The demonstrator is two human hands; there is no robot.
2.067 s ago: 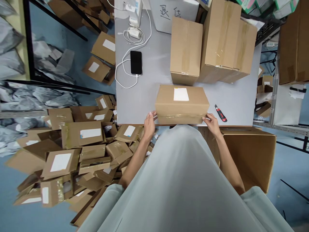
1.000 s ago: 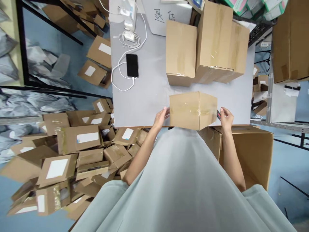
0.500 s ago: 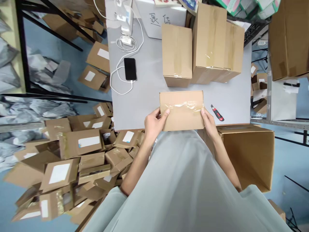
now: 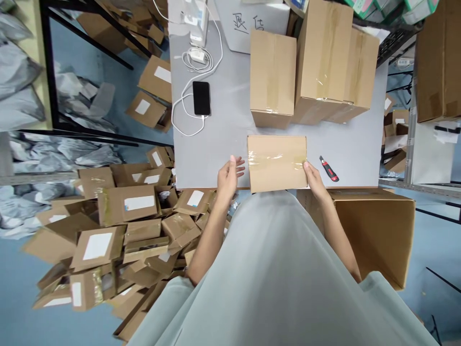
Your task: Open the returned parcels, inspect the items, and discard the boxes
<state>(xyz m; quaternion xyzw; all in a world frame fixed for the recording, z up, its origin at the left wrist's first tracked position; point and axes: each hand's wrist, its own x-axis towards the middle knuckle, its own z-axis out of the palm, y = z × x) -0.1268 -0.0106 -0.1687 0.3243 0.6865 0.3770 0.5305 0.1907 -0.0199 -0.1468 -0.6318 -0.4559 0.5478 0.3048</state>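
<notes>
A small flat cardboard box (image 4: 277, 168), with clear tape across its top, lies at the table's front edge before me. My right hand (image 4: 314, 180) grips its right side, thumb on top and the other fingers hidden beneath or behind. To the left of the box, my left hand (image 4: 229, 177) is held apart from it, fingers spread and nothing in them. A red and black utility knife (image 4: 329, 169) lies on the table, right of my right hand.
Several taped cardboard boxes (image 4: 272, 77) stand at the back of the grey table (image 4: 223, 129). A black phone (image 4: 201, 98) on a white cable lies at left. Many cartons (image 4: 131, 202) pile up on the floor at left. A large open carton (image 4: 374, 235) stands at right.
My left hand has let go of the box's left side and opened beside it. The right hand still holds on. The whole view has shifted slightly.
</notes>
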